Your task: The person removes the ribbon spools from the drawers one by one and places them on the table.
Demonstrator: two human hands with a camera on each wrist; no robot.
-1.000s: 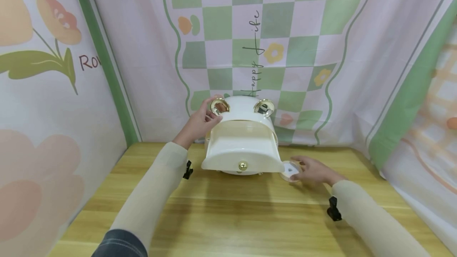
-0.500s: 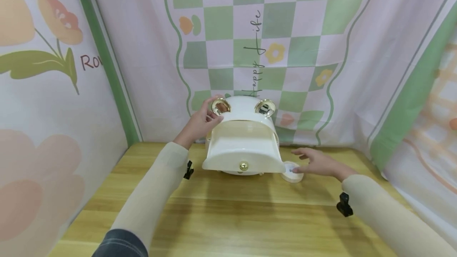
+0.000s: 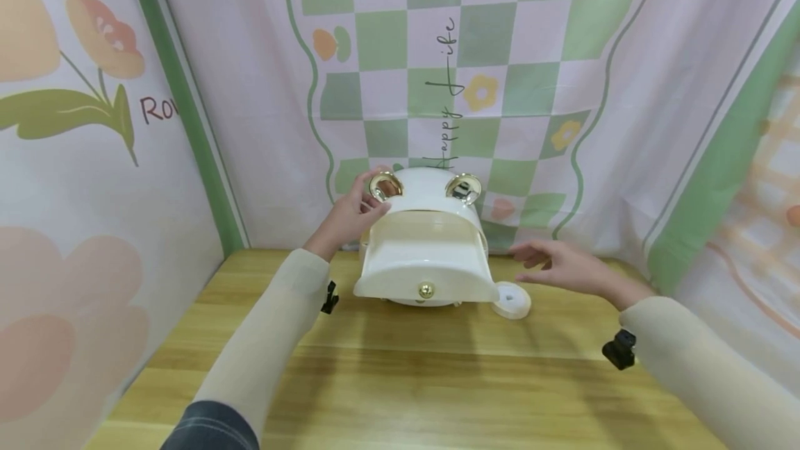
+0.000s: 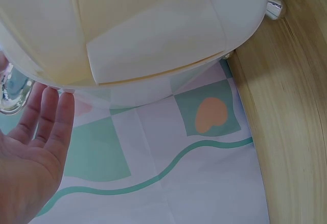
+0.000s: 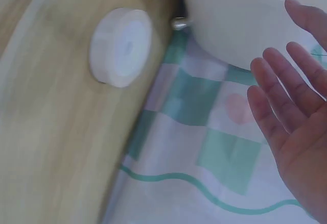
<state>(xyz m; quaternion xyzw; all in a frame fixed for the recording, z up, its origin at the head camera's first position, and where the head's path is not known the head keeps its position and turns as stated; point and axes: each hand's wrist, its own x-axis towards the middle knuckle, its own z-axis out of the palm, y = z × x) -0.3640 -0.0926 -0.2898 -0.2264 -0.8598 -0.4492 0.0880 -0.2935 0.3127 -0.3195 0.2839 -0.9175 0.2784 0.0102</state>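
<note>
A white rounded box (image 3: 431,189) with two gold-rimmed ears stands at the back of the table, its front flap (image 3: 425,276) with a gold knob tipped outward. The left hand (image 3: 350,217) rests against the box's left side beside the ear; in the left wrist view the fingertips of that hand (image 4: 38,142) touch the box's edge. Right of the box, a round white disc (image 3: 512,301) lies on the table. The right hand (image 3: 565,266) is above and behind the disc, holding nothing; the right wrist view shows this hand (image 5: 301,112) with spread fingers, apart from the disc (image 5: 121,47).
The wooden table (image 3: 400,387) reaches back to a hanging cloth (image 3: 431,89) with green checks, close behind the box. Printed cloths also hang at the left and right sides. Small metal feet (image 4: 275,7) stick out under the box.
The right hand has let go of the disc and moved up and to the right, away from it. The disc stays on the table. The left hand and the box have not moved.
</note>
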